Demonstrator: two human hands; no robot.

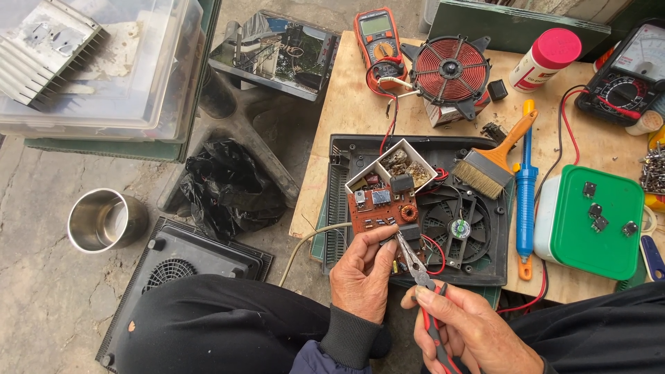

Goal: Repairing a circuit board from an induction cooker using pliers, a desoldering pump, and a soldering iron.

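Note:
My left hand (361,273) grips the near edge of a brown circuit board (381,211) studded with small parts and a copper coil, tilting it above the black cooker base (485,270) with its fan (458,227). My right hand (471,329) holds red-handled needle-nose pliers (418,270); their tips rest at the board's near right corner by red wires. A small white box (402,165) of scraps sits just beyond the board.
A paintbrush (493,161), blue desoldering pump (526,194), green-lidded box (599,221), copper coil disc (450,70), two multimeters (377,38) and a pink-capped can (547,59) crowd the plywood table. On the floor: steel cup (104,220), black bag (228,187), black cooker shell (180,260).

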